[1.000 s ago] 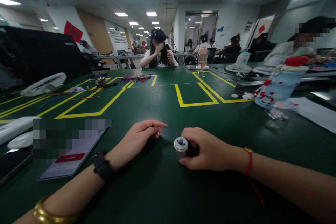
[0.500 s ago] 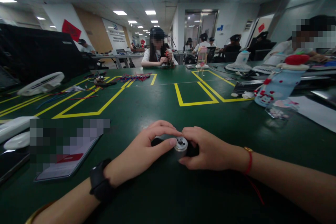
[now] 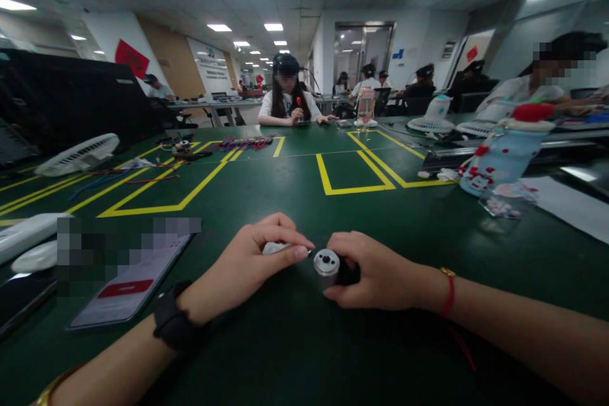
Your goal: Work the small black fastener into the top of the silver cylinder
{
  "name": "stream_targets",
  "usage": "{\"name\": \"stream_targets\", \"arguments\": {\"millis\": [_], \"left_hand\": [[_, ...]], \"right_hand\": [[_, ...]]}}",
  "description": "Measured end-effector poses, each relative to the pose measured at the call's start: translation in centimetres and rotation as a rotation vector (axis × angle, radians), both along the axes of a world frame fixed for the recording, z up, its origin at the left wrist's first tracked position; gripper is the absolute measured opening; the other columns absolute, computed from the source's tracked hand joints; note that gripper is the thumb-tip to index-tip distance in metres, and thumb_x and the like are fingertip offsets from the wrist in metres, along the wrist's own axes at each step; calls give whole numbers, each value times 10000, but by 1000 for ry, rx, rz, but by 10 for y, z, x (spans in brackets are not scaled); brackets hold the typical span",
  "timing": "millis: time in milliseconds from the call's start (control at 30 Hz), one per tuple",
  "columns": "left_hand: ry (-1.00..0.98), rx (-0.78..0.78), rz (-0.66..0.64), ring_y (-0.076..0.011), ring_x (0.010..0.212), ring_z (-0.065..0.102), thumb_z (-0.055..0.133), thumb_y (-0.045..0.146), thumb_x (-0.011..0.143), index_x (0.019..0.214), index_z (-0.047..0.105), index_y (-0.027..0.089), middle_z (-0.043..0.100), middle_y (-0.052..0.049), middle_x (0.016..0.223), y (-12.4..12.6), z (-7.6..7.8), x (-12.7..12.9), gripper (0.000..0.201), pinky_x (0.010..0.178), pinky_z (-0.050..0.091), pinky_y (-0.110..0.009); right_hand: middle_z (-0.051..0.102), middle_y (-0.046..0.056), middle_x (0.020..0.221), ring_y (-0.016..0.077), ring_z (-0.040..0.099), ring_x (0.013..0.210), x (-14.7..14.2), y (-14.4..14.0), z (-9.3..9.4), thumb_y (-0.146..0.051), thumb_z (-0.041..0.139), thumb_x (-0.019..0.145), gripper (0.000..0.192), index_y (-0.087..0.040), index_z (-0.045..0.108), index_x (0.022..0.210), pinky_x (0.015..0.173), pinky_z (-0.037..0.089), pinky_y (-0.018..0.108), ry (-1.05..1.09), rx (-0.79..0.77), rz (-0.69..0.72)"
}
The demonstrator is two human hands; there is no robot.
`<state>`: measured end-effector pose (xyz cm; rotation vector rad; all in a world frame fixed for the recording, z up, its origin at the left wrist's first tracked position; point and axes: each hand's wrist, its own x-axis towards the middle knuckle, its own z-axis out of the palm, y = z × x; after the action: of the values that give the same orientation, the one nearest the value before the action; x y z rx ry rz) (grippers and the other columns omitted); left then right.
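The right hand (image 3: 380, 269) hides most of the small metal motor (image 3: 327, 264).

A small cylinder (image 3: 327, 264) with a brushed, silvery metal look and a dull sheen sits in the right hand (image 3: 380, 271). The left hand (image 3: 252, 261) pinches a small white piece (image 3: 275, 247), smooth like plastic. The table (image 3: 295, 342) has a dark green matt mat with glossy yellow tape lines (image 3: 354, 189). A phone (image 3: 128, 282) lies with shiny glass up. The left wrist wears a matt black band (image 3: 172, 325), the right a thin red cord (image 3: 450, 293). A white sheet of paper (image 3: 573, 203) lies flat.
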<state>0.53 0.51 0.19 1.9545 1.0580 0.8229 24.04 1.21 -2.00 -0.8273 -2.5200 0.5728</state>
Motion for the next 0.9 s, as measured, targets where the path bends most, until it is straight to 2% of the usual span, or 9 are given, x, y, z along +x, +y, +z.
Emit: {"name": "stream_targets", "arguments": {"millis": [67,133,333,533,633,700,800,900], "left_hand": [[127,-34,-101,-181,850,554,677,343,834,893,773,278,559,-15,902,6,-5,-5,130,777,412,-302],[222,11,-161,-193,889,544,686,356,825,886,777,289,563,-17,912,9,-12,-8,128,815,398,-316],[310,87,-192,-205,930,528,678,385,828,902,776,326,584,-17,928,7,-20,-3,136,846,372,-325],[286,16,-188,-199,918,557,679,361,827,973,763,310,607,-18,948,9,-14,-5,175,834,409,-317],[187,-53,-113,-189,902,573,623,339,865,1020,738,271,625,-21,986,11,-11,-8,205,817,426,-310],[101,-113,14,-182,873,577,583,364,889,1015,723,245,644,-21,976,13,-11,-10,222,780,427,-301],[-47,-208,226,-174,823,575,579,431,884,1043,694,228,659,-21,917,17,-16,-15,282,719,417,-285],[-177,-258,299,-169,828,580,611,443,862,1068,683,221,657,-23,904,21,-24,-18,312,729,416,-281]], "right_hand": [[510,-20,761,122,428,671,0,0,0,-279,714,708,234,-176,524,797,607,304,257,-5,-6,2],[504,-19,762,120,425,664,0,0,0,-283,712,707,232,-174,532,803,593,303,254,-8,-18,3],[499,-22,763,111,424,648,0,1,-1,-270,716,700,236,-174,520,789,576,304,244,12,-34,0],[498,-24,762,111,427,656,0,0,0,-263,719,695,237,-173,524,794,584,307,241,12,-29,-1],[499,-25,755,110,421,648,1,0,0,-280,714,701,237,-175,517,781,575,297,243,3,-27,-3],[498,-29,749,108,419,644,1,0,1,-284,713,705,239,-176,512,774,574,294,244,2,-25,-1],[504,-28,753,110,427,658,1,0,2,-281,713,707,235,-175,515,777,584,297,244,6,-27,1],[506,-27,752,114,428,662,0,0,2,-286,715,706,235,-176,521,781,584,295,248,0,-29,-3]]}}
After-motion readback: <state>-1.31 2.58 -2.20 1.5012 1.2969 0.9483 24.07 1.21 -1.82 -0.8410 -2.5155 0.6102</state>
